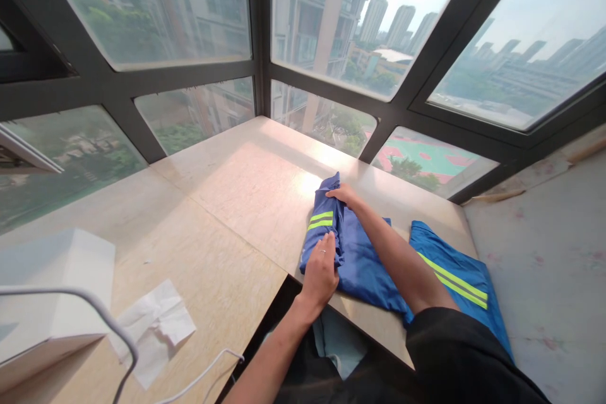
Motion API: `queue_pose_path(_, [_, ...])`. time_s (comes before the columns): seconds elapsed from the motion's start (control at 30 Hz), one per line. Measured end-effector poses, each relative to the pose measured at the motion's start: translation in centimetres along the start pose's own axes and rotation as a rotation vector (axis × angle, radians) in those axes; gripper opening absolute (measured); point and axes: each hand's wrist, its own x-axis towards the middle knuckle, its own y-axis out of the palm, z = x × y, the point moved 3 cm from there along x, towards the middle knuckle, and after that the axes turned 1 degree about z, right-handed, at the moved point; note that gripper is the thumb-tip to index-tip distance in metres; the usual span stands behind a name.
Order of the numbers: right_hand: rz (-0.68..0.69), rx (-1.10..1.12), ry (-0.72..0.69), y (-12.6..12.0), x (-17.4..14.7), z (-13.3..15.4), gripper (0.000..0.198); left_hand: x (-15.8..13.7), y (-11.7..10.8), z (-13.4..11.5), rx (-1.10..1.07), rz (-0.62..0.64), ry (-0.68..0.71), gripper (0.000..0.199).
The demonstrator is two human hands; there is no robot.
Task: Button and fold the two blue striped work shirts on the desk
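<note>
A blue work garment [360,249] lies partly folded on the ledge, its left part turned over into a thick strip with a yellow-green and grey reflective band. At the near end of that strip, my left hand [322,270], with a ring on one finger, is closed on the folded edge. My right hand [343,194] grips the far end of the same fold, thumb and fingers around the cloth. Beneath my right forearm the middle of the fabric is hidden. Farther right spreads a brighter blue cloth [454,271] with two yellow-green stripes; whether it joins the garment I cannot tell.
Windows with dark frames [262,25] border the pale ledge [227,189]. On the left are a white box [89,271], a crumpled tissue [161,322], a grey cable [108,322] and a thin white cable [203,374]. A papered wall [549,265] closes the right side.
</note>
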Motion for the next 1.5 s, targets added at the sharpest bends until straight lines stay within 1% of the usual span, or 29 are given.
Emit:
queue_pose_path(0.07, [0.03,0.173,0.018,-0.6,-0.7,-0.1,0.012,0.1,-1.2,-0.2,-0.101,-0.083,-0.03,0.086])
queue_pose_path(0.13, [0.038,0.331,0.03,-0.5,-1.3,0.6,0.012,0.6,-3.0,-0.7,-0.214,-0.18,-0.08,0.086])
queue_pose_path(0.2, [0.033,0.422,0.023,0.0,-1.8,1.9,0.013,1.3,-5.1,-1.5,-0.329,-0.288,-0.131,0.086])
queue_pose_path(0.27, [0.04,0.465,-0.003,0.5,-2.1,3.3,0.014,2.0,-6.9,-2.5,-0.424,-0.369,-0.165,0.082])
queue_pose_path(0.33, [0.052,0.492,-0.024,0.5,-2.3,4.4,0.015,2.7,-7.9,-3.5,-0.466,-0.372,-0.162,0.079])
queue_pose_path(0.4, [0.055,0.509,-0.031,-0.3,-2.5,4.8,0.014,3.2,-7.9,-4.3,-0.421,-0.306,-0.099,0.078])
queue_pose_path(0.47, [0.047,0.521,-0.026,-1.7,-2.8,4.2,0.014,3.6,-6.8,-4.7,-0.31,-0.213,-0.01,0.078])
queue_pose_path(0.57, [0.073,0.561,0.008,-4.4,-3.2,1.5,0.017,4.1,-3.8,-4.7,-0.151,-0.057,0.066,0.082])
queue_pose_path(0.63, [0.108,0.587,0.031,-6.2,-3.4,-1.2,0.022,4.3,-1.2,-4.6,-0.08,0.07,0.097,0.084])
queue_pose_path(0.7, [0.107,0.569,0.034,-7.8,-3.6,-4.3,0.027,4.3,1.4,-4.7,-0.013,0.199,0.141,0.085])
queue_pose_path(0.8, [0.011,0.483,0.036,-9.4,-3.8,-9.2,0.034,4.0,4.9,-5.1,0.083,0.342,0.21,0.084])
queue_pose_path(0.87, [-0.056,0.458,0.057,-9.8,-4.0,-12.3,0.037,3.7,6.8,-5.2,0.129,0.405,0.24,0.08])
queue_pose_path(0.97, [-0.109,0.479,0.089,-9.7,-4.5,-15.8,0.037,3.1,9.1,-5.2,0.172,0.464,0.269,0.072])
queue_pose_path(1.03, [-0.133,0.516,0.094,-9.5,-4.8,-17.3,0.037,2.7,10.2,-5.0,0.191,0.487,0.295,0.067])
queue_pose_path(1.1, [-0.144,0.569,0.088,-9.5,-5.0,-18.3,0.039,2.3,11.1,-4.8,0.203,0.504,0.326,0.064])
queue_pose_path(1.23, [-0.147,0.663,0.077,-9.7,-5.2,-19.1,0.041,1.6,12.2,-4.2,0.216,0.495,0.394,0.06])
queue_pose_path(1.37, [-0.176,0.715,0.082,-10.0,-5.4,-19.3,0.038,1.0,13.1,-4.1,0.245,0.468,0.464,0.06])
queue_pose_path(1.5, [-0.221,0.736,0.092,-10.1,-5.5,-19.6,0.033,0.7,14.1,-4.4,0.293,0.498,0.488,0.058])
